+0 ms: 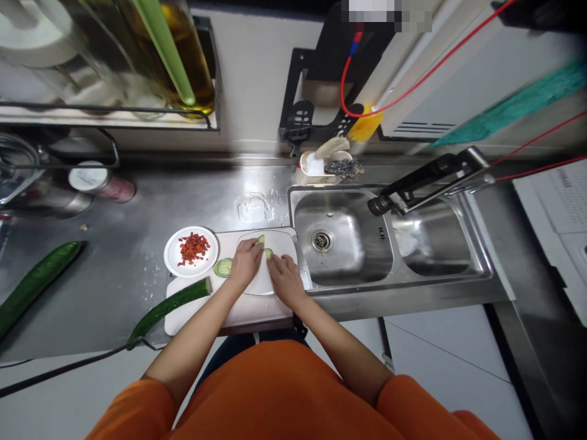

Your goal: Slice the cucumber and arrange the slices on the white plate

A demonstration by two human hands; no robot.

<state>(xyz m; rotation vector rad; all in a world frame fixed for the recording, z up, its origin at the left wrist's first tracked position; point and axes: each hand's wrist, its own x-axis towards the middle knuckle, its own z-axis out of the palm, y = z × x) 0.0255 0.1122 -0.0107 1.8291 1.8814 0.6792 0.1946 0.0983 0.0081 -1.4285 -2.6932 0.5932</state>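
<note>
My left hand [246, 264] pinches a cucumber slice [261, 240] above a white squarish plate [257, 286]. Close beside it, my right hand [287, 278] grips another slice [268, 252] between its fingertips. The plate lies on a pale cutting board [229, 310]. Several cucumber slices [222, 267] overlap on the board, just left of my left hand. A cut cucumber [172, 307] rests across the board's left end, its cut face toward my left wrist. Behind it is a round white plate [170, 255] with chopped red pieces [194, 248].
A whole cucumber [41, 275] lies on the steel counter [110, 275] at far left, near a lidded jar [103, 181]. Right of the board are two sink basins [348, 244] under a black faucet [413, 180]. A holder with scrubbers [321, 171] stands behind them. An oil bottle [197, 73] is on the shelf.
</note>
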